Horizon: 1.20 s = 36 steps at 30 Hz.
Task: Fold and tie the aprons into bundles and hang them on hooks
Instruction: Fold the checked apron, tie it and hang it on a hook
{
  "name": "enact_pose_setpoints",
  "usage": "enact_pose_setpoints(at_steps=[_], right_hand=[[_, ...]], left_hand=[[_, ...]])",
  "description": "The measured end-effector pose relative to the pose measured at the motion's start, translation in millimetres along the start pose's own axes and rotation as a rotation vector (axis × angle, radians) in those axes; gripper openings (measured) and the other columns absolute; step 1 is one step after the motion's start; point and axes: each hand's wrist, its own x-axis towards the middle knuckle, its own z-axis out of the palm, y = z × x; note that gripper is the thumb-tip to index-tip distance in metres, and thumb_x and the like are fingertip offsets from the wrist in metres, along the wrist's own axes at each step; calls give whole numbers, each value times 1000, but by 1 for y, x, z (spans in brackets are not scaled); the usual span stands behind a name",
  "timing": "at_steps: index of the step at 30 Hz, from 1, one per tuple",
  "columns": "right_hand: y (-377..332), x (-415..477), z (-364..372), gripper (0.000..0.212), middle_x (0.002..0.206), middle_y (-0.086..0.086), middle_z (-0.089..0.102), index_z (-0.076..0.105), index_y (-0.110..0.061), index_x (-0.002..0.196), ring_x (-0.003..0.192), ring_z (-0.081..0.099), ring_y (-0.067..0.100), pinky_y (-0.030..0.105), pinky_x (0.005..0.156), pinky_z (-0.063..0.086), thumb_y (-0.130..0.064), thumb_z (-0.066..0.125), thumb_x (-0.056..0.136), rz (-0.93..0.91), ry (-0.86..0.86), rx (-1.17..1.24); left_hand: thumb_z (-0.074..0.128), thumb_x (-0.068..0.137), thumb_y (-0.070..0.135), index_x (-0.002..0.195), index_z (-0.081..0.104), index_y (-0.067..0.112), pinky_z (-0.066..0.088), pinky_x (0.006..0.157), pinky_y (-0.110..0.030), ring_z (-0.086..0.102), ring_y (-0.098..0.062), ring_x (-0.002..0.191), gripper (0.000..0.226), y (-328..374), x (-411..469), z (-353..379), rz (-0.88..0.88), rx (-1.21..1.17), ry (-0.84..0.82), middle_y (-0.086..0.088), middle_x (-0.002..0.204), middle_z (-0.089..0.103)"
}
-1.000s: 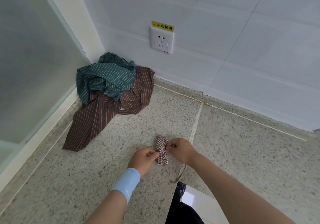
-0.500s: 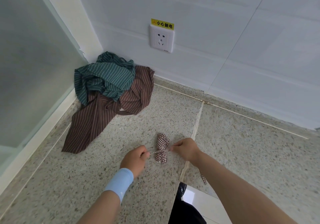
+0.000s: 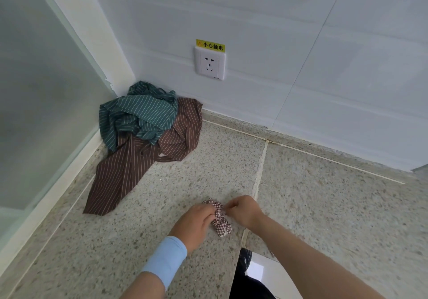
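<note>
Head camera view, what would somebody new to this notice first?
Low in the middle, the left hand and right hand pinch a small checked bundle at its cinched waist on the speckled stone surface. In the far left corner lies a loose heap, a green striped apron on top of a brown striped apron. On the white wall sits a socket under a yellow warning label.

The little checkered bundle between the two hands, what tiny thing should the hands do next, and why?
Probably draw the two hands apart to pull the knot snug. The left hand and right hand both pinch at the cinched middle of the checkered bundle, which lies on the speckled stone surface, so the tying looks unfinished. The tie itself is too small to see.
</note>
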Motion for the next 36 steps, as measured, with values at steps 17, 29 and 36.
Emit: enact_pose_setpoints(at_steps=[17,29,36], right_hand=[[-2,-21,7,15,86,-7,72,77,-23,75,75,61,2,16,64,47,-36,84,75,-81,67,162],[-8,-28,18,6,63,2,63,75,-6,83,43,49,7,19,38,34,-12,77,84,120,-44,719],[3,-25,3,18,71,-3,60,69,-13,93,50,49,8,22,44,40,-25,79,83,103,-20,473]], left_hand=[[53,100,21,87,67,19,40,60,-14,50,1,59,19,14,-11,2,-333,-333,88,8,68,60],[71,88,17,53,64,16,36,54,-17,45,-6,56,36,34,3,39,-464,-643,335,4,55,54],[72,88,24,55,69,34,42,56,-15,54,-3,59,35,33,10,38,-497,-623,334,11,58,61]])
